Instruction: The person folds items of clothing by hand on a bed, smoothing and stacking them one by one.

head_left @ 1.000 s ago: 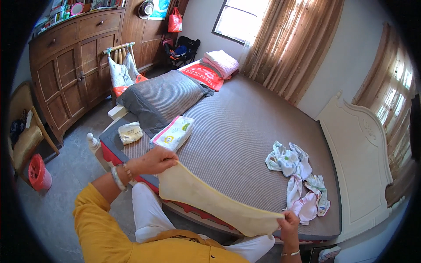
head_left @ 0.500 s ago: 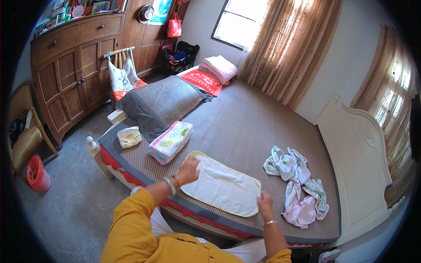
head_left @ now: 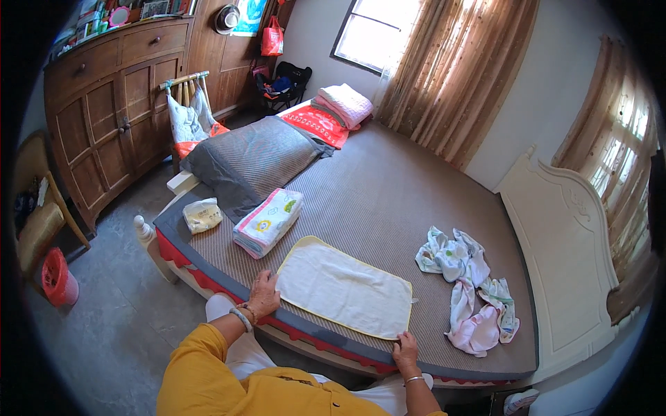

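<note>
A white cloth with a yellow edge lies spread flat near the front edge of the bed. At its near left corner is my left hand, fingers stretched out along the border. My right hand touches the near right corner, its fingertips slightly apart at the edge. Left of the cloth rests a folded stack of printed white towelling. Beyond that sits a small white and yellow soft pack. Rumpled baby clothes in white, green and pink lie to the right.
A grey mat covers the bed, with a dark-edged bolster and folded pink bedding farther back. The headboard rises on the right. A wooden cabinet, a chair and a red bin stand left.
Both hands have come nearer to me, down to the cloth's near corners. My left hand has moved from a closed shape over the cloth to outstretched fingers. The cloth's left side lies flatter.
</note>
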The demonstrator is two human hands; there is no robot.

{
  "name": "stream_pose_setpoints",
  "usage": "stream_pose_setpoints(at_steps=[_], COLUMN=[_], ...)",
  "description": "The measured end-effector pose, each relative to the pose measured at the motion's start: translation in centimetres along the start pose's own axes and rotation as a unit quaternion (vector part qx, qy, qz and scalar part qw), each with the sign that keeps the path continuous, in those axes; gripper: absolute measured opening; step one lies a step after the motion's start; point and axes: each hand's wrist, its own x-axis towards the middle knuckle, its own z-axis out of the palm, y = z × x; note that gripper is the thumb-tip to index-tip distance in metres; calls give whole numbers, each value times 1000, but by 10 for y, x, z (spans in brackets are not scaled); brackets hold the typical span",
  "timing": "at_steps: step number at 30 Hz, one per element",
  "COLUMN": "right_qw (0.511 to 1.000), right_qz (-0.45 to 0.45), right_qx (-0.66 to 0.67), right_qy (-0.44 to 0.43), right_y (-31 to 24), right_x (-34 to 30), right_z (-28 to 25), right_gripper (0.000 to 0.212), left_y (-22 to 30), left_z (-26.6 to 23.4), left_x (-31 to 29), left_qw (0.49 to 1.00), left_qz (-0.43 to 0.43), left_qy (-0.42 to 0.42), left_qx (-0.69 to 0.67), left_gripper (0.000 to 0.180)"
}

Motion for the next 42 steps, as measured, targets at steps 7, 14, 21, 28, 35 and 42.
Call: stream_pose_setpoints(at_steps=[7, 14, 21, 28, 35, 42], right_qw=[998, 997, 985, 983, 977, 969], right_qz=[31, 58, 159, 168, 207, 230], right_qx=[33, 31, -64, -64, -45, -83], right_qy=[41, 48, -4, 44, 25, -27], right_y=[7, 10, -3, 1, -5, -25], right_x=[-1, 6, 11, 0, 12, 24], right_z=[6, 9, 0, 22, 17, -4], right_gripper=[15, 15, 31, 33, 23, 24], left_y=[4, 13, 18, 22, 25, 23], left_z=[-3, 8, 18, 15, 16, 17], left_x=[-8, -9, -10, -14, -15, -15], left_qw=[999, 997, 992, 993, 991, 992], left_qz=[-49, -51, -30, -28, -22, -20], left_qy=[-2, 50, 121, 117, 128, 124], left_qx=[-8, 28, 0, 6, 31, 29], left_gripper=[51, 33, 18, 19, 22, 26])
